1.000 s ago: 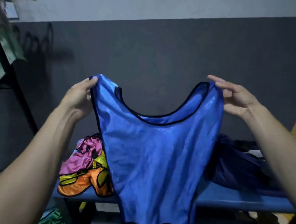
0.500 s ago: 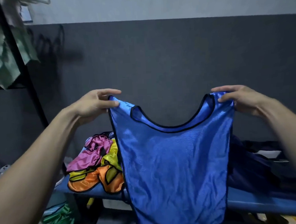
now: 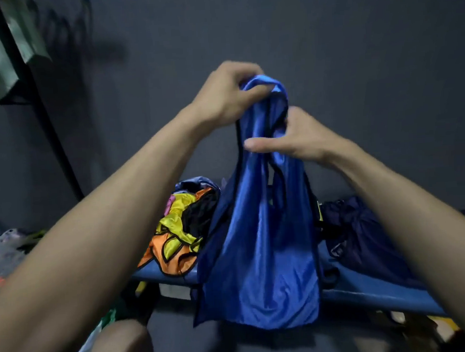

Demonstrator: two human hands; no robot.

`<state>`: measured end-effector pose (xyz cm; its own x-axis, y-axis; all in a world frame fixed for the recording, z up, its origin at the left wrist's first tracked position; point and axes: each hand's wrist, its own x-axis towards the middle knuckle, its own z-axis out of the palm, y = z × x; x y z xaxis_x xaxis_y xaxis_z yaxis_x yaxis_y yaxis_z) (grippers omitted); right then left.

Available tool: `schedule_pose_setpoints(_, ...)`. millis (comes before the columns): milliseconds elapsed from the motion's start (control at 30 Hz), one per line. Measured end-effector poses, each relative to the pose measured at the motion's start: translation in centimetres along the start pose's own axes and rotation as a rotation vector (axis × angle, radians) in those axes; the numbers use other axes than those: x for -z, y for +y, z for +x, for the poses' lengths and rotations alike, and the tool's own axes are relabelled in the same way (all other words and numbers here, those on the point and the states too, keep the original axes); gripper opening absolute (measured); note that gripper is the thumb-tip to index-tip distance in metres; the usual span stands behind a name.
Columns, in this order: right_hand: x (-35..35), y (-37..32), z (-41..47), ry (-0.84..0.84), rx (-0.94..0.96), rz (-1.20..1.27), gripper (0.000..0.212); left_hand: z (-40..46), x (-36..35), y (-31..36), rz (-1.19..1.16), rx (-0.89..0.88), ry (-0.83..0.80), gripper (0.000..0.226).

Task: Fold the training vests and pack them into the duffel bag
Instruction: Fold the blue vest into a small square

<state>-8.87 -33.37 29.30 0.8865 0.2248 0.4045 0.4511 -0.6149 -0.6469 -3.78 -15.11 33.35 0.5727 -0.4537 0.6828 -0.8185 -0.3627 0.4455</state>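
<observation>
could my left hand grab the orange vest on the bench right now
Probably not yet: the left hand grips the top of the blue vest, so it is busy. The path down to the orange vest itself looks open.

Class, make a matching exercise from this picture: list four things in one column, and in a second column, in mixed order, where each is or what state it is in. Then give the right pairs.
1. blue vest
2. orange vest
3. left hand
4. dark duffel bag

A. lies on the bench, right of the held vest
B. grips the top of the vest
C. hangs folded lengthwise
D. in the heap on the bench

Pairs: 1-C, 2-D, 3-B, 4-A
</observation>
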Motion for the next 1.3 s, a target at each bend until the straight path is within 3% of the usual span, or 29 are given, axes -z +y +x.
schedule_pose_setpoints(100,-2.0,0.2,1.7,0.249,-0.008,0.092,0.031,-0.3,-1.0,1.1,-0.194,-0.026,-0.005,0.025)
schedule_pose_setpoints(200,-1.7,1.6,2.2,0.357,-0.056,0.268,0.012,-4.2,-0.1,-0.9,-0.321,0.073,0.008,0.045)
schedule_pose_setpoints(367,-0.1,0.9,3.3,0.477,-0.109,0.43,0.014,-15.1,-3.3,-5.0,-0.263,0.445,-0.43,0.11)
schedule_pose_setpoints(433,0.4,-0.1,4.2,0.52,-0.112,0.458,0.016,-19.5,-6.6,-5.6,-0.286,0.489,-0.387,0.13)
schedule_pose_setpoints(500,0.6,-1.1,5.0,0.545,-0.112,0.477,0.023,-22.9,-10.2,-6.2,-0.205,0.529,-0.203,0.132)
schedule_pose_setpoints(700,0.0,-3.3,6.1,0.589,-0.119,0.526,0.033,-24.4,-16.0,-6.1,0.023,0.696,0.132,0.107)
schedule_pose_setpoints(800,0.4,-3.0,5.9,0.614,-0.121,0.674,0.047,-23.5,-16.7,-7.5,0.101,0.732,0.102,0.103)
schedule_pose_setpoints(867,1.3,-2.6,5.8,0.665,-0.119,0.814,0.042,-23.5,-16.8,-8.1,0.111,0.713,0.096,0.097)
schedule_pose_setpoints(967,3.6,-1.0,5.0,0.784,-0.148,0.94,0.01,-23.7,-15.3,-9.6,0.079,0.701,0.104,0.072)
schedule_pose_setpoints(1067,5.9,3.2,3.3,0.888,-0.232,0.935,0.019,-23.8,-11.9,-12.1,0.073,0.659,0.118,0.039)
schedule_pose_setpoints(1133,6.5,7.2,1.8,0.923,-0.327,0.889,0.02,-23.3,-8.8,-13.6,0.009,0.605,0.07,0.03)
schedule_pose_setpoints(1233,5.4,13.2,-0.7,0.773,-0.575,0.847,0.014,-20.6,-3.9,-12.4,-0.324,0.604,0.006,0.013)
schedule_pose_setpoints(1300,3.7,16.2,-2.9,0.493,-0.804,0.752,0.012,-17.7,-1.0,-10.3,-0.423,0.54,-0.101,0.013)
